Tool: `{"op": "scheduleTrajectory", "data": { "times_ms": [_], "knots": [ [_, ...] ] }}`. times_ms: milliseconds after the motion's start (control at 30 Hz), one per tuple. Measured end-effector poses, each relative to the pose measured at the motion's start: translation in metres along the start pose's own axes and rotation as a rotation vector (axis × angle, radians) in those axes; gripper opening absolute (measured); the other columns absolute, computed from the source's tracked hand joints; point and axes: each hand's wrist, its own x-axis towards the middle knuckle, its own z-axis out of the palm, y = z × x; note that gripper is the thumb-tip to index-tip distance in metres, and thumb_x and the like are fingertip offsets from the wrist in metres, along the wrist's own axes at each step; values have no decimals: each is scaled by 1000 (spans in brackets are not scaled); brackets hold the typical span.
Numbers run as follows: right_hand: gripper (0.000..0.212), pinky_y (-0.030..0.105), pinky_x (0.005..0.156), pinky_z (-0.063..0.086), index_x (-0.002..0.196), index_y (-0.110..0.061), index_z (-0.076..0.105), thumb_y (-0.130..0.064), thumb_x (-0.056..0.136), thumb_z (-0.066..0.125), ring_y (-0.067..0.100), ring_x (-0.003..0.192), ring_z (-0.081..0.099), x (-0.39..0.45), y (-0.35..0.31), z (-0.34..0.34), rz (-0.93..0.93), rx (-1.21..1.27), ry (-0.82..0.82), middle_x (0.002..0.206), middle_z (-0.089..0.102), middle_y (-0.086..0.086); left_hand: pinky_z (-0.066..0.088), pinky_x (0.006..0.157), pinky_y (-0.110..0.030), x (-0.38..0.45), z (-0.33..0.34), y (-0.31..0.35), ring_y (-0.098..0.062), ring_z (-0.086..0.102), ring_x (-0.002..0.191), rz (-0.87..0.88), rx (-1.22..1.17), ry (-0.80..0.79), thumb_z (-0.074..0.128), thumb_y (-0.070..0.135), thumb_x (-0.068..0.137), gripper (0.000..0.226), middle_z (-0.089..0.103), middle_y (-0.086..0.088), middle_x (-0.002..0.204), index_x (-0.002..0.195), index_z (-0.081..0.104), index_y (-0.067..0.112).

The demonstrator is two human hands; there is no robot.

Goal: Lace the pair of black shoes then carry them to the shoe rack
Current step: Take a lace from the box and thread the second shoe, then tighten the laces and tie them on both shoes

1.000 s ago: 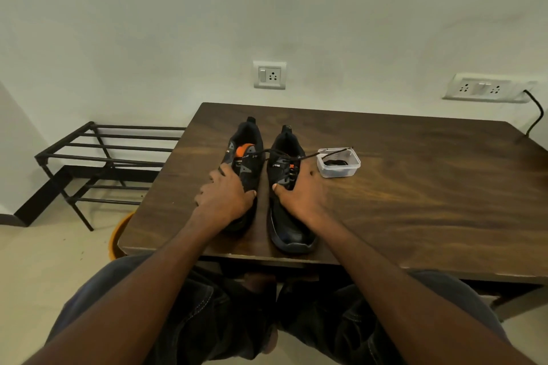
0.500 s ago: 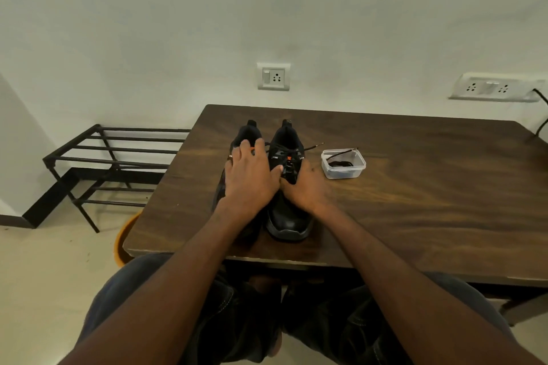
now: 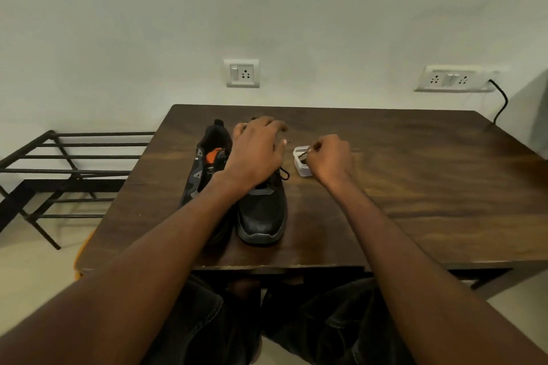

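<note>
Lacing step in progress. The left hand (image 3: 257,154) is lying across the right shoe (image 3: 262,210), fingers spread and slack, steadying it on the tabletop (image 3: 415,187). The right hand (image 3: 330,161) is pinching a black lace (image 3: 303,155) over the small clear container (image 3: 302,167). The left shoe (image 3: 207,166) is standing just beside. The next move probably calls for threading an eyelet. The shoe rack (image 3: 59,169) is waiting off the tabletop's left edge, reachable only by rising.

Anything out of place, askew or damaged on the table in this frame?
Nothing damaged or spilled. Only oddity: a loose black lace trails over the rim of the small clear container, pinched by the right hand. Both black shoes stand upright, side by side.
</note>
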Motion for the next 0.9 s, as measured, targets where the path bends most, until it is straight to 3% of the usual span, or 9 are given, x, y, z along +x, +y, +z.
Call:
{"op": "scheduleTrajectory", "data": {
  "times_ms": [67,133,233,367,600,800,900],
  "knots": [
    [26,32,77,53,101,-23,81,-12,88,61,33,98,71,14,7,0,11,22,49,106,78,8,39,113,-44,9,11,9,-19,58,121,152,30,-13,59,23,98,28,64,0,127,126,66,22],
    [31,33,81,57,103,-25,81,-8,88,61,29,100,72,31,17,4,-25,22,33,108,78,5,39,113,-44,18,25,17,-22,58,118,261,175,-104,60,21,96,28,65,-1,122,123,69,22],
    [32,36,87,59,107,-26,81,-7,88,63,25,102,73,56,33,16,-98,-42,-17,109,79,1,31,115,-51,27,53,17,-28,53,124,246,435,-299,59,30,97,34,61,-6,127,129,66,26],
    [29,40,99,53,118,-34,77,-23,92,71,25,113,68,74,33,23,-183,-273,-147,120,76,-2,16,116,-63,32,75,10,-31,49,130,184,517,-438,54,38,101,36,59,-6,131,136,62,31],
    [17,45,99,43,108,-37,78,-32,92,77,26,114,64,82,27,39,-190,-497,-184,117,73,-1,13,115,-56,32,80,6,-23,66,100,171,465,-427,59,28,97,12,68,3,95,104,68,33],
    [27,46,100,41,119,-40,76,-34,93,76,29,119,61,77,26,37,-248,-563,-222,122,71,3,10,120,-53,30,74,9,-22,68,99,168,438,-413,53,20,100,19,61,5,87,111,67,28],
    [27,49,102,39,121,-34,75,-35,94,74,29,119,61,76,23,39,-208,-607,-274,121,71,4,9,121,-53,29,72,9,-22,67,104,176,434,-417,54,21,100,23,64,3,93,118,66,29]
  ]
}}
